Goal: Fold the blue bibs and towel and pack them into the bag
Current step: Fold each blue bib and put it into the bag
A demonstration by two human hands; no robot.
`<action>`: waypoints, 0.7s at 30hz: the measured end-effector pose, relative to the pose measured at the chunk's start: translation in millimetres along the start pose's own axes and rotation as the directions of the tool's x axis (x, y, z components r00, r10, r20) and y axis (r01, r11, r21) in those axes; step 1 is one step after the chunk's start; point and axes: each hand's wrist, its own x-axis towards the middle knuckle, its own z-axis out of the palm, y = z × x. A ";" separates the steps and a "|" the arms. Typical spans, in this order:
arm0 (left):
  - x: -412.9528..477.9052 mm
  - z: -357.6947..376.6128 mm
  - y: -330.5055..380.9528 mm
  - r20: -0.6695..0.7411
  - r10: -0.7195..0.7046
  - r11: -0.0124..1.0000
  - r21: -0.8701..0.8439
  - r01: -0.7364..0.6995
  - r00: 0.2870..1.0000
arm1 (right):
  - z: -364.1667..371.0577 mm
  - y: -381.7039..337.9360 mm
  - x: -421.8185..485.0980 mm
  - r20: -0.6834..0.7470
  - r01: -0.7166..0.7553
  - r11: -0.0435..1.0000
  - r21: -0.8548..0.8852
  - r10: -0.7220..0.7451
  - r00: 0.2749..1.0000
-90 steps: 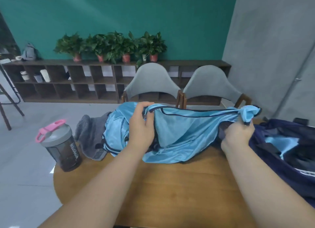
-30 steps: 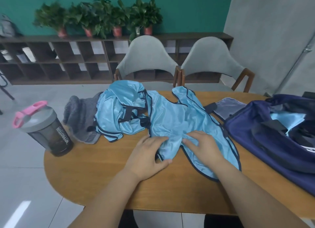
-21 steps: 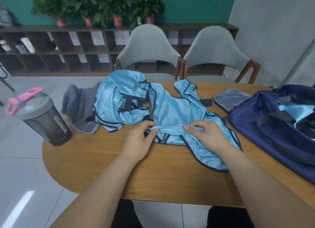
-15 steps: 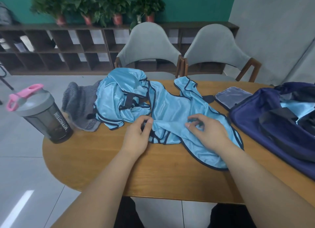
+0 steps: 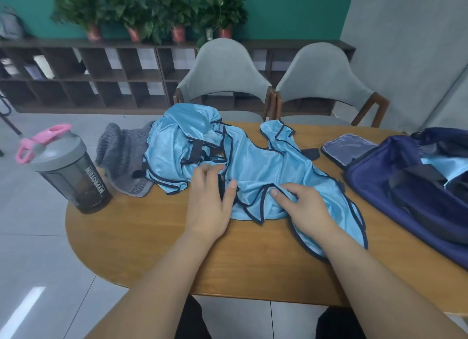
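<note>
The blue bib in hand (image 5: 273,171) lies spread on the wooden table (image 5: 152,237), its near hem doubled back in a rumpled fold and its navy-trimmed straps pointing towards the chairs. To fold it well, the slippery cloth probably wants flattening first. The near edge should be laid straight and the trim lines matched before the next fold is pressed, or the layers will slide apart and make a bulky bundle. The left hand (image 5: 210,204) rests palm down at the bib's left edge. Its fingers are nearly straight and slightly blurred, with the thumb stretched out onto the blue cloth, and it grips nothing. The right hand (image 5: 304,207) sits on the bunched fold with its fingers bent and its thumb on the dark trim. Whether it pinches the cloth or only presses it cannot be told. Just to the left a second bib (image 5: 177,148) lies crumpled, touching the first. Beside it is the grey towel (image 5: 121,153), also unfolded. The navy bag (image 5: 410,186) stands open to the right, with light blue fabric showing inside. A shaker bottle (image 5: 68,166) stands at the table's left end.
</note>
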 end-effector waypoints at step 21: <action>-6.9 9.4 -0.2 0.161 0.326 0.930 0.124 -0.347 0.932 | -0.2 -1.8 -6.5 0.008 0.001 0.997 0.081 -0.001 1.000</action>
